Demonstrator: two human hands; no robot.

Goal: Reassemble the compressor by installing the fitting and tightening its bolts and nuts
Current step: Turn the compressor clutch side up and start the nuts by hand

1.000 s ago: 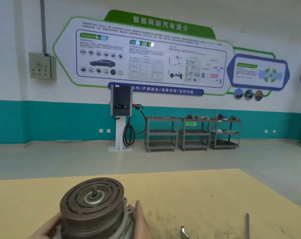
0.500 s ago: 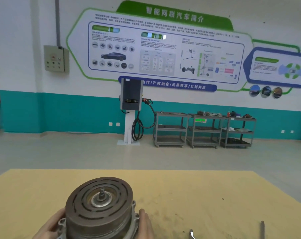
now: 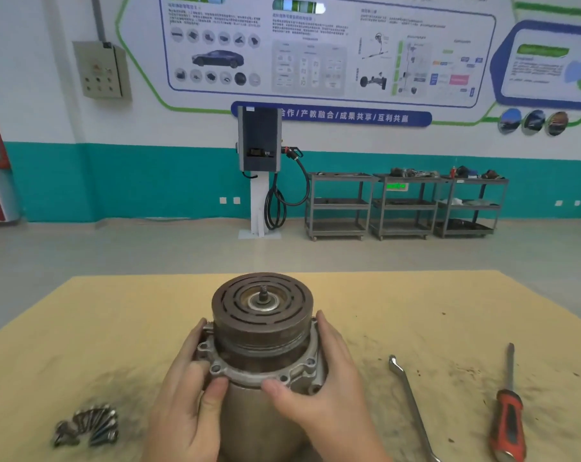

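Our two hands clasp the upright compressor (image 3: 261,348) on the yellow counter (image 3: 82,328), left hand (image 3: 185,395) and right hand (image 3: 325,385) gripping its flange, bolts (image 3: 87,425) piled left, wrench (image 3: 412,405) and screwdriver (image 3: 509,411) lying right

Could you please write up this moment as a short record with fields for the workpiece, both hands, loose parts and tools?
workpiece: compressor standing upright on the yellow table, pulley face and shaft up
left hand: grips the flange on its left side
right hand: grips the flange on its right side
flange holes: the visible ones look empty
loose parts: pile of bolts at the table's near left
tools: wrench and red-handled screwdriver lying to the right, untouched
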